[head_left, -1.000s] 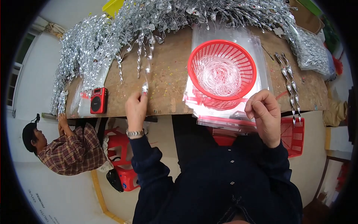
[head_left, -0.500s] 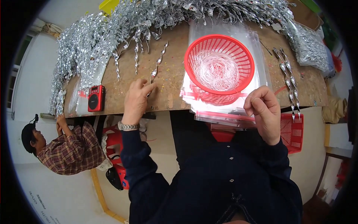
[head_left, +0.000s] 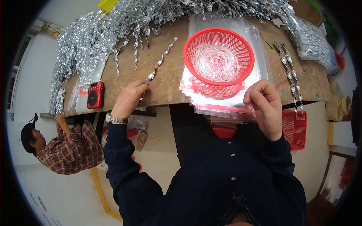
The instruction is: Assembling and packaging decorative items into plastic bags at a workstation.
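My left hand is closed in a pinch on the near end of a twisted silver strand, which slants away across the brown tabletop. My right hand hovers over the table's front edge, thumb and fingers pressed together; whatever they hold is too fine to make out. Between my hands, a red plastic basket holds a tangle of pale pink and white thread. Beneath it lies a stack of clear plastic bags.
Silver twisted strands are heaped along the table's far and left sides. Two more strands lie at the right, near a filled clear bag. A red radio stands left. Below are a red crate and a seated person.
My left hand has moved left and toward me, closing on the silver strand and dragging it slightly. My right hand keeps its pinch and has barely moved.
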The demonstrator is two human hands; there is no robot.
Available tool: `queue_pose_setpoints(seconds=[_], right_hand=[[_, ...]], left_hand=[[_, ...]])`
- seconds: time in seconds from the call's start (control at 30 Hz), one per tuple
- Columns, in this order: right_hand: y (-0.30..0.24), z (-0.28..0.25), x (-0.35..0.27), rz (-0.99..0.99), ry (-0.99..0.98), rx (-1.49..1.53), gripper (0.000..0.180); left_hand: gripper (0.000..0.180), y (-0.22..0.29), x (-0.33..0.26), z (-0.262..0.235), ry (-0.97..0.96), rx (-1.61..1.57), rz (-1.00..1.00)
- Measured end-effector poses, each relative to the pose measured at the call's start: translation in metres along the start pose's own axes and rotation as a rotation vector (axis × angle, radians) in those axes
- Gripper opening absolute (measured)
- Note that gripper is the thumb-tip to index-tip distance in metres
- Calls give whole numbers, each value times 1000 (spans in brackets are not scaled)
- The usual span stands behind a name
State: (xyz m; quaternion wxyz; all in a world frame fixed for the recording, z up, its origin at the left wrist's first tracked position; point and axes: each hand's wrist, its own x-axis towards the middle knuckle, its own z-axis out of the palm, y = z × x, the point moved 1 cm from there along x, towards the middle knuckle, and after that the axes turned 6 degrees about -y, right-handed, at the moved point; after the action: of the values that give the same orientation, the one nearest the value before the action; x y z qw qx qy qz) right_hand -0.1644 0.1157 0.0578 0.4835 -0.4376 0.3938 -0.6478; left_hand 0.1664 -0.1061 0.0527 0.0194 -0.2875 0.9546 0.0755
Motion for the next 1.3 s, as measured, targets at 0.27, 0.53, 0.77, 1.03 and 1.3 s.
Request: queue_pose_setpoints(seconds=[0.27,0.53,0.77,1.03,1.3], right_hand=[[1,3,-7,1,-17,-4,8],[2,2,-17,-9,-19,3,8],[4,2,-20,-46,-24,34,7],[3,1,-21,-81,-10,-17,9],[-1,2,-20,-142,33,-109,9]], left_hand=[[35,4,3,0,14,70,102],[22,12,2,10,77,-2,81],[13,28,18,14,210,104,135],[21,44,24,13,406,216,358],[20,121,12,-10,578,5,286]])
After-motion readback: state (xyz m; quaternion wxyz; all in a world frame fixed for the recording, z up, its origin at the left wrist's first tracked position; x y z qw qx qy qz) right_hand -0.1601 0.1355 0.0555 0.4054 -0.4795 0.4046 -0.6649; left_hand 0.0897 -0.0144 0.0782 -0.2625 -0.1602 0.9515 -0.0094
